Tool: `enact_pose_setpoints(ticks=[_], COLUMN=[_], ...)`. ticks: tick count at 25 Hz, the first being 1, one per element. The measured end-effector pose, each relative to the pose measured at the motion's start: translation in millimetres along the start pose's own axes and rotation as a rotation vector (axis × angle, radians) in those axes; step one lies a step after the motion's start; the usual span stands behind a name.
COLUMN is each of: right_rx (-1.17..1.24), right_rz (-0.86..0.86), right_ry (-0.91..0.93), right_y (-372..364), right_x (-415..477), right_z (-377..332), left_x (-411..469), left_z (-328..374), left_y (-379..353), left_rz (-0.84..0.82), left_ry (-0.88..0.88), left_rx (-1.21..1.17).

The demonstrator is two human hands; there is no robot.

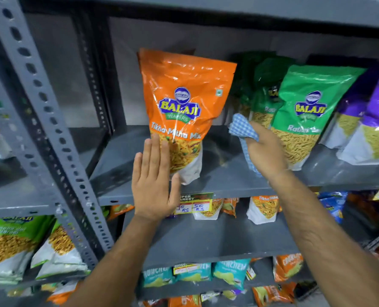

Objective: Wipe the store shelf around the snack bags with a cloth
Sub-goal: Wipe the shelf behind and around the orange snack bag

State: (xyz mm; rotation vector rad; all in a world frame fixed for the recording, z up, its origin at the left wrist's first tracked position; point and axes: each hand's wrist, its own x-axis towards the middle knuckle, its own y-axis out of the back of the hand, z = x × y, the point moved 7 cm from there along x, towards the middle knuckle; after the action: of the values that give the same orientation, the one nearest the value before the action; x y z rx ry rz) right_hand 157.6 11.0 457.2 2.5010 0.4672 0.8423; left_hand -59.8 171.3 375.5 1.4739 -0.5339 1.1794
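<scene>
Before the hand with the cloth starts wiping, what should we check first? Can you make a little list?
1. Cloth held firmly: the right hand is closed on the blue checked cloth. Ok.
2. Orange bag steadied: the left hand lies flat and open against its front. Ok.
3. Bare shelf between the orange bag and the green bag to wipe. Ok.
4. Green bag out of the way: the right hand is right beside it and may bump it. Not ok.
5. Cloth touching the shelf: cannot tell.

Bare shelf [224,173] between orange bag [181,111] and green bags [305,114] — open left of orange
</scene>
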Motion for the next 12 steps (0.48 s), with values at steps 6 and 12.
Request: enact_pose_setpoints(ticks=[6, 12], right_rx=[-0.055, -0.145], right_rz=[-0.089, -0.112], right_ry=[-0.065, 0.032], right_y=[-40.1, -81.9], right_x=[53.4, 109.2], right_z=[25.3, 15.9], left_x=[-8.4, -11.1], left_z=[-24.8, -43.9], left_y=[-0.2, -8.5], left_rz=[-0.054, -0.158], left_ry=[-0.012, -0.006], left_rx=[0.151, 0.224])
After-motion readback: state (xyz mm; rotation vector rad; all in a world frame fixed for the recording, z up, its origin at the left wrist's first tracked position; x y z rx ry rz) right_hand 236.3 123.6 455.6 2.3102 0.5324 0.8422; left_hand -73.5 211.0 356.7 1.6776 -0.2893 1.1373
